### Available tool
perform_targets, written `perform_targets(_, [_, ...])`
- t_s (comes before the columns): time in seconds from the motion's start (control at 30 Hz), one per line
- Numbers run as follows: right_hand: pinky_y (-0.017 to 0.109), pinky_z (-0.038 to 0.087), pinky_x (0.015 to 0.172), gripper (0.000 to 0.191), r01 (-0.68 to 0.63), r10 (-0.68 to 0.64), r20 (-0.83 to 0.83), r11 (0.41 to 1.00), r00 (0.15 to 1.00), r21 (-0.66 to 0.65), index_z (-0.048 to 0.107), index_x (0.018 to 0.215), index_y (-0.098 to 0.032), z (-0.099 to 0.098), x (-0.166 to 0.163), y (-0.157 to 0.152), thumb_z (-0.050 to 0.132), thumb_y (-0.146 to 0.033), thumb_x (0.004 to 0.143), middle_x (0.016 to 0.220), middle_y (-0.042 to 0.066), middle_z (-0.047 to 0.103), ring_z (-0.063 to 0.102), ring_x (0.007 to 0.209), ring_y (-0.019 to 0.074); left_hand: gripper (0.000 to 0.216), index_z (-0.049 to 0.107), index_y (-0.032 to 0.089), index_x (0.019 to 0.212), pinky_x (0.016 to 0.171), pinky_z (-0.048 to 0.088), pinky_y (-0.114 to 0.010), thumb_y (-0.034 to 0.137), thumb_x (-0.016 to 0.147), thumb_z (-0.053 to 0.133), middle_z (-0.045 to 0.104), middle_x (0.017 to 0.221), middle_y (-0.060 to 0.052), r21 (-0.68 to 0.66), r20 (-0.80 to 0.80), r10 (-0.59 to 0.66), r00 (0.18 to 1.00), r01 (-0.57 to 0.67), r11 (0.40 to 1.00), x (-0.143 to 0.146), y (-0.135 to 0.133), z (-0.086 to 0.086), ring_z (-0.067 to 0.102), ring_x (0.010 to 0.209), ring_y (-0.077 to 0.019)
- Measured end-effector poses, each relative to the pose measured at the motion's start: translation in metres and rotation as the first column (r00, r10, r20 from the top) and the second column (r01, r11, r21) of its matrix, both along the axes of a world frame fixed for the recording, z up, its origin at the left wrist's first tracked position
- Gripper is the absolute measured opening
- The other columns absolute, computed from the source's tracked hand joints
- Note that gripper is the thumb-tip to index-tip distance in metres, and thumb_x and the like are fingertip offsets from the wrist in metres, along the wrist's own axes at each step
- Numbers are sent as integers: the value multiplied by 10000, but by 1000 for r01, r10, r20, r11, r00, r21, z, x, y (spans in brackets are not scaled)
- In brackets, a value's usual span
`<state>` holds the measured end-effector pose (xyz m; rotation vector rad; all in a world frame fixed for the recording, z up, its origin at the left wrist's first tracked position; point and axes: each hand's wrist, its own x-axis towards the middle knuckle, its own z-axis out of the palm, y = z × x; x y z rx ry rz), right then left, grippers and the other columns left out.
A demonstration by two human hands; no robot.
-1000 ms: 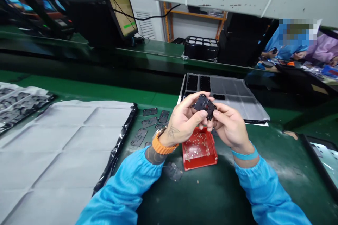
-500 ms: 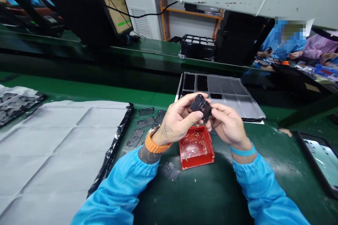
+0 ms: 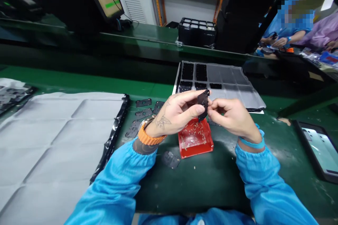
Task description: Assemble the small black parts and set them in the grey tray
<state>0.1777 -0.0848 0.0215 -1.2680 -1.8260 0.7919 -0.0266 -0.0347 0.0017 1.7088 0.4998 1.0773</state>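
Note:
My left hand (image 3: 179,110) grips a thin black plastic plate (image 3: 203,105) between thumb and fingers, turned nearly edge-on to me. Close against its right side, my right hand (image 3: 228,116) has thumb and forefinger pinched together. Whatever sits in that pinch is too small to make out. Below both hands stands a red bin (image 3: 196,147) with many tiny pale bits scattered inside. One more black plate (image 3: 171,159) lies on the green table left of the bin. Several similar plates (image 3: 144,113) lie beyond my left wrist, partly hidden by it.
Behind my hands is a compartmented tray (image 3: 229,77) with black plates in some pockets. A large grey tray sheet (image 3: 71,140) covers the left side. On the right lies a black-framed panel (image 3: 320,151). A black divided box (image 3: 196,31) sits on the ledge; co-workers (image 3: 293,21) are behind.
The black plate has turned from showing its face to nearly edge-on in my left hand. My right hand still pinches at its right side. The camera view has tilted down.

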Motion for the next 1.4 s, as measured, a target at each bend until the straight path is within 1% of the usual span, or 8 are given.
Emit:
perform_targets(0.13, [235, 313, 516, 228, -25, 24, 35, 999, 999, 28, 477, 601, -205, 0, 2, 4, 587, -225, 801, 540, -53, 447, 338, 523, 75, 478, 748, 157, 1255, 941, 611, -366, 489, 911, 732, 783, 1135, -128, -35, -13, -2, 1000, 2, 999, 1, -2, -2, 751, 1018, -267])
perform_targets(0.37, [242, 277, 503, 233, -17, 8, 77, 994, 997, 108, 444, 613, -217, 1, -1, 3, 535, -199, 827, 516, -64, 418, 305, 498, 74, 474, 749, 138, 1220, 887, 626, -322, 491, 903, 751, 795, 1056, -116, -98, 97, -49, 994, 58, 993, 8, -1, 1, 759, 992, -237])
perform_targets(0.6, [239, 314, 507, 153, -98, 95, -64, 994, 993, -44, 531, 684, -205, 1, -1, 4, 571, -242, 827, 580, -50, 479, 366, 527, 83, 509, 763, 137, 1156, 854, 631, -325, 546, 854, 788, 796, 1036, -113, -131, 95, -36, 995, 49, 990, 6, 1, 3, 762, 928, -229])
perform_targets(0.83, [242, 273, 484, 231, -21, 17, 43, 994, 999, 104, 460, 636, -212, 0, -4, 4, 540, -200, 852, 534, -67, 416, 313, 495, 71, 481, 748, 123, 1184, 866, 620, -304, 492, 877, 787, 794, 1051, -113, -116, 145, -51, 988, 68, 991, 8, 3, 0, 755, 945, -216])
perform_targets(0.97, [242, 338, 491, 229, 0, -4, 66, 998, 998, 58, 580, 714, -194, 0, 3, 2, 564, -251, 935, 577, -44, 534, 423, 503, 81, 427, 758, 124, 1150, 838, 611, -287, 478, 910, 756, 798, 1034, -112, -101, 136, -97, 986, 111, 989, 8, 4, 1, 753, 911, -203])
perform_targets(1.07, [251, 433, 524, 123, 100, -91, -112, 992, 990, 77, 692, 933, -184, 2, 6, 1, 621, -284, 944, 782, 10, 690, 550, 581, 104, 388, 776, 126, 1085, 817, 601, -274, 482, 942, 717, 800, 1025, -113, -67, 67, -143, 987, 147, 987, 7, 3, 2, 750, 899, -201])
perform_targets(1.13, [254, 464, 529, 132, 111, -90, -218, 990, 972, 86, 715, 1000, -183, 2, 5, 2, 646, -269, 929, 851, 27, 722, 588, 606, 111, 412, 777, 121, 1069, 794, 600, -274, 506, 933, 720, 800, 997, -111, -68, 11, -151, 988, 152, 986, 7, 1, 2, 749, 877, -205])
perform_targets(1.4, [308, 540, 632, 94, 99, -75, -201, 989, 977, 113, 760, 880, -195, 4, 2, 5, 668, -213, 873, 836, 30, 739, 691, 723, 169, 394, 754, 130, 1062, 829, 632, -304, 463, 859, 812, 802, 1033, -115, -223, -21, -211, 977, 201, 954, 5, -2, 7, 776, 888, -214])
